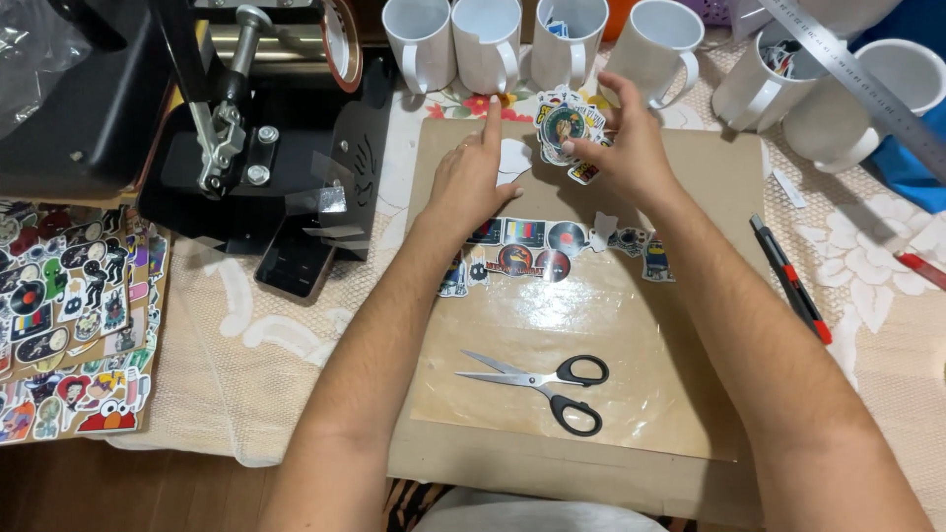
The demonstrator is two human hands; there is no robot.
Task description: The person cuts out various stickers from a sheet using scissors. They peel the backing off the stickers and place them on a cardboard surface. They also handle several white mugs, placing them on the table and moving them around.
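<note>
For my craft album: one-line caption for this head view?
Both hands sort cut-out stickers above scissors on a board.

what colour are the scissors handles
Black, on the scissors lying open on the board; seen in the head view.

Bright even overhead light, soft shadows under hands [552,163]. Glare on clear film [601,315]. Sharp center, slight wide-angle bending at edges.
</note>
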